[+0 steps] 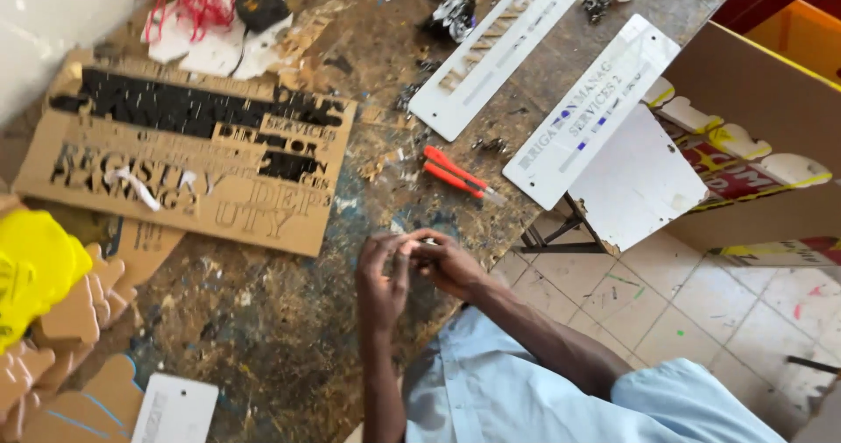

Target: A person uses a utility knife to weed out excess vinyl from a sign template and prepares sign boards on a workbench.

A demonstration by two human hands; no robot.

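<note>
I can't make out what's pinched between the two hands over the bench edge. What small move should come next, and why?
Probably part the fingers a little and tilt the piece toward the camera. The left hand and right hand meet fingertip to fingertip over the paint-stained workbench, and whatever they pinch is too small and too covered to identify. The orange utility knife lies untouched just beyond them.

Left hand (383,272): forearm bare, raised upright from the lower edge, fingers curled inward, tips touching the other hand | Right hand (448,262): forearm reaching in from the lower right, pale blue sleeve pushed up past the elbow, fingers bent, pinched against the left fingertips | Hands: joined, close together; anything held cannot be made out.
</note>
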